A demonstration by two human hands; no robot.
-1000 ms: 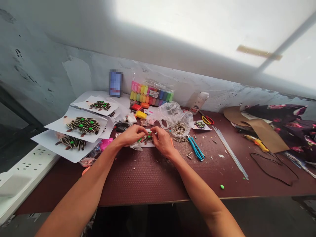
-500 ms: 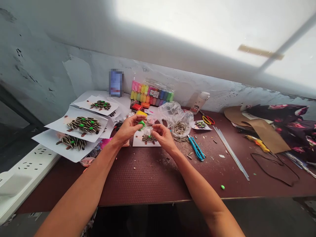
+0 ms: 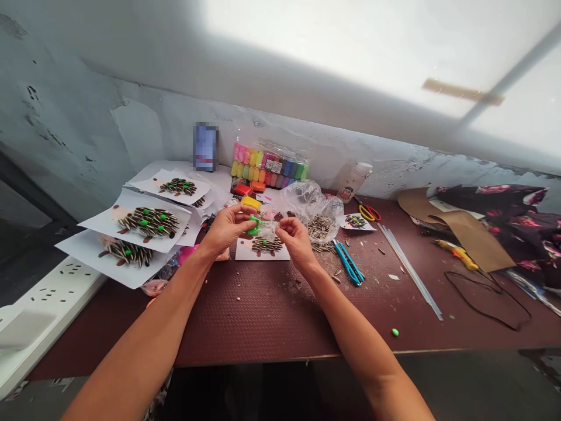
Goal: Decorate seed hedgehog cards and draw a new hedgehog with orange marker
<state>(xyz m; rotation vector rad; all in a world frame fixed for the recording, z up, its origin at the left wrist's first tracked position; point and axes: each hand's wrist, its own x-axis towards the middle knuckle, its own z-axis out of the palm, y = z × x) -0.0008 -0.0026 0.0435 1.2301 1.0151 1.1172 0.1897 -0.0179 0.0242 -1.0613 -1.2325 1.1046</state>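
My left hand (image 3: 227,230) is closed on a lump of bright green clay (image 3: 253,228) in a clear plastic wrapper (image 3: 267,229). The far end of that wrapper is pinched in my right hand (image 3: 296,241), so it stretches between the two. Below them on the table lies a white card (image 3: 243,251) bearing a hedgehog shape covered with striped sunflower seeds (image 3: 265,244); a green dot shows on it. My wrists and the wrapper hide part of the card.
Finished-looking seed cards (image 3: 146,225) are piled at left beside a power strip (image 3: 65,292). Coloured clay packs (image 3: 269,166) lean on the wall. Right of my hands are a bag of seeds (image 3: 322,225), a blue cutter (image 3: 349,263), scissors (image 3: 369,211), glue sticks (image 3: 412,272) and a green pellet (image 3: 395,332).
My right hand has moved slightly right, away from the left, and the clear wrapper is drawn out between them. The green clay stays at the left fingertips.
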